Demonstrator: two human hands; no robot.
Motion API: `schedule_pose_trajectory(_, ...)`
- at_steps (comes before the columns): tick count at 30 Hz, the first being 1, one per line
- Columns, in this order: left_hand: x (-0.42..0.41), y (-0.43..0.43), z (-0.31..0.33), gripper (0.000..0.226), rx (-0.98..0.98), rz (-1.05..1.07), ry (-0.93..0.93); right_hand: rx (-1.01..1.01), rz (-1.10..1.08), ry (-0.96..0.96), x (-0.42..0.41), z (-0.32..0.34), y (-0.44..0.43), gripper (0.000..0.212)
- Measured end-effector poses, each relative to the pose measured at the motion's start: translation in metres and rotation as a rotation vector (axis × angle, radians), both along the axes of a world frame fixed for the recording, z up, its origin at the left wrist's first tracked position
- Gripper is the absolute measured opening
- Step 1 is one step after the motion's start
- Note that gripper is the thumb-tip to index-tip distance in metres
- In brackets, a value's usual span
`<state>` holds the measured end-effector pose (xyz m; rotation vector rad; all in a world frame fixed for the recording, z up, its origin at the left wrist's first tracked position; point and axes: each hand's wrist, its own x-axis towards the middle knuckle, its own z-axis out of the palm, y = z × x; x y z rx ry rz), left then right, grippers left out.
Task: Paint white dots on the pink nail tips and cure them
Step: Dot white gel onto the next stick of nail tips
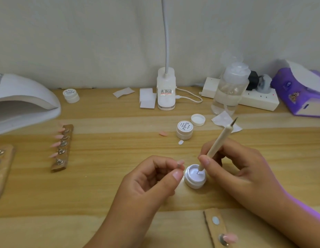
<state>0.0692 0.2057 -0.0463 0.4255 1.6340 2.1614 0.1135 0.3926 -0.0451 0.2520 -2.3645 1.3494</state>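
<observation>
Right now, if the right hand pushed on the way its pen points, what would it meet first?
The white gel in the open jar; the pen in the right hand seems to touch it.

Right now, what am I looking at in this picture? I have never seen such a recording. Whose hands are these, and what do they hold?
There is no machine here: one camera worn on a person's head looks down at their two hands. The left hand pinches a small pinkish piece, probably a nail tip. The right hand holds a dotting pen, its tip dipped in an open jar of white gel. On the wooden table lie a white curing lamp at the left, a holder strip with pink nail tips, a closed gel jar and a loose lid.
</observation>
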Motion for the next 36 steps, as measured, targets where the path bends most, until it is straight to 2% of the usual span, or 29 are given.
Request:
schedule_pose_trajectory(4,0.0,0.0,0.0,0.019,0.003,-0.01,0.02,-0.076,-0.054,-0.018,-0.001,0.001,-0.001,0.009)
schedule_pose_trajectory(9,0.001,-0.002,-0.002,0.02,-0.01,-0.046,0.048,-0.41,-0.141,-0.017,0.001,0.011,0.001,0.01)
schedule_pose_trajectory(13,0.0,-0.002,-0.002,0.026,-0.02,-0.058,0.047,-0.712,-0.159,-0.061,0.01,0.023,0.006,0.002)
schedule_pose_trajectory(18,0.004,-0.002,0.0,0.011,-0.023,-0.109,0.065,-0.967,-0.158,-0.138,0.029,0.012,-0.004,0.008)
schedule_pose_trajectory(20,0.006,-0.003,0.001,0.012,-0.039,-0.153,0.089,-1.035,-0.148,-0.15,0.033,0.008,-0.009,0.006)
schedule_pose_trajectory(23,0.007,-0.004,0.001,0.014,-0.096,-0.213,0.13,-1.031,-0.129,-0.183,0.036,0.005,-0.01,0.005)
schedule_pose_trajectory(26,0.007,-0.004,0.001,0.013,-0.111,-0.234,0.157,-1.039,-0.09,-0.22,0.036,0.003,-0.008,0.022)
schedule_pose_trajectory(29,0.006,-0.003,-0.001,0.013,-0.123,-0.239,0.181,-1.013,-0.079,-0.234,0.035,-0.001,-0.007,0.018)
schedule_pose_trajectory(32,0.006,-0.003,-0.002,0.012,-0.131,-0.242,0.19,-0.981,-0.07,-0.229,0.034,-0.003,-0.007,0.028)
schedule_pose_trajectory(36,0.007,-0.003,-0.003,0.012,-0.156,-0.25,0.197,-0.983,-0.052,-0.217,0.036,-0.001,-0.009,0.031)
